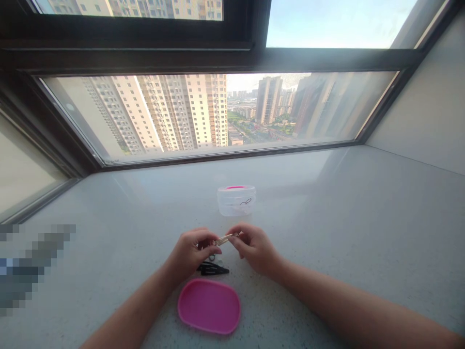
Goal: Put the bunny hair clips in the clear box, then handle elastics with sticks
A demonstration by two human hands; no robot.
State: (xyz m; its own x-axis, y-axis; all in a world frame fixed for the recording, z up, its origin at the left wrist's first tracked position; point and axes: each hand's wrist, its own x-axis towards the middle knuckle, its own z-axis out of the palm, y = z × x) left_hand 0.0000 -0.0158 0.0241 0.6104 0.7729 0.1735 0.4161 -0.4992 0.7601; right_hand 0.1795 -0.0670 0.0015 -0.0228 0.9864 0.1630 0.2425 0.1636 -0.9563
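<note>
My left hand (199, 247) and my right hand (254, 247) meet above the counter, each with its fingertips closed on one end of a slim, pale gold hair clip (224, 239). Fingers cover both ends of it. Just under my left hand lie black snap hair clips (214, 269), partly hidden by the fingers. A small dark ring, perhaps a hair tie (212, 258), shows between the hand and these clips. Closest to me rests a pink oval lid or shallow tray (209, 306).
Beyond my hands stands a clear plastic box (236, 201) with a dark loop and a pink patch on it. The pale speckled counter (327, 223) runs back to a dark-framed window (232, 155). A white wall (428, 106) closes off the right side.
</note>
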